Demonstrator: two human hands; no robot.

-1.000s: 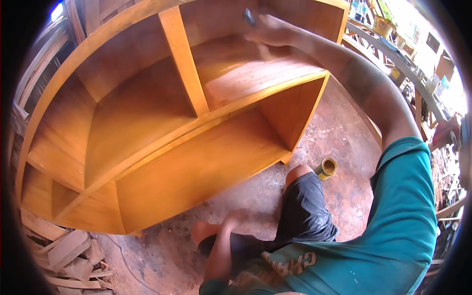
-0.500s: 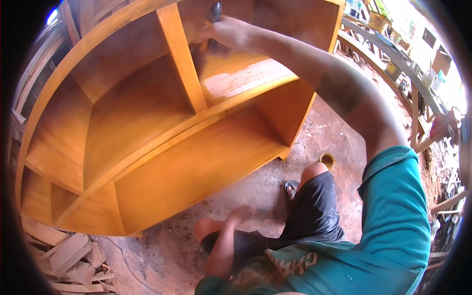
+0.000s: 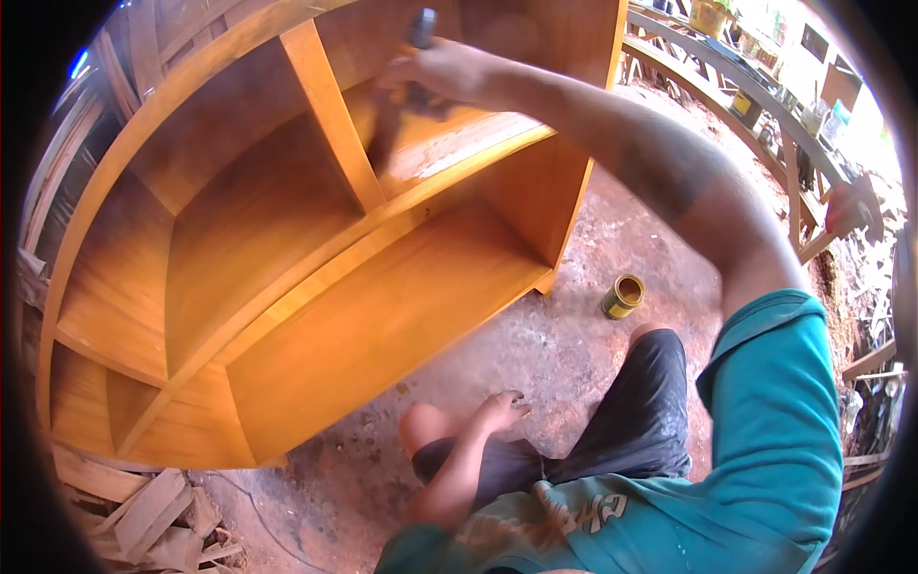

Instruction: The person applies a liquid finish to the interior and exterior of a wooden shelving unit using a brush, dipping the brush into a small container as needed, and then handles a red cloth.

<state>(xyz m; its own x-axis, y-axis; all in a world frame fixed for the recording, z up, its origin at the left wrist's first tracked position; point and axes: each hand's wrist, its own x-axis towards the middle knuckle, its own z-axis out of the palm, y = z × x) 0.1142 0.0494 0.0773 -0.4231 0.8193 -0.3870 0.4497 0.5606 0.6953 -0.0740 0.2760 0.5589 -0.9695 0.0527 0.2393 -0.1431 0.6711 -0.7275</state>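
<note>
Head view: right hand [image 3: 435,73] curled round blurred, dark-handled brush [image 3: 421,29] inside smooth wooden cabinet [image 3: 330,115]; left hand [image 3: 501,410] half-open, empty.

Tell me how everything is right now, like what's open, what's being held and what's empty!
Right hand: closed around the tool, over the upper compartment.
Dark-handled tool: held, its lower end blurred.
Left hand: loosely open, nothing visible in it.
Can: open, upright on the floor; contents unclear.
Cabinet: open-fronted; I can't tell if its pale patch is wet.
Wood scraps: heaped loosely.
</note>
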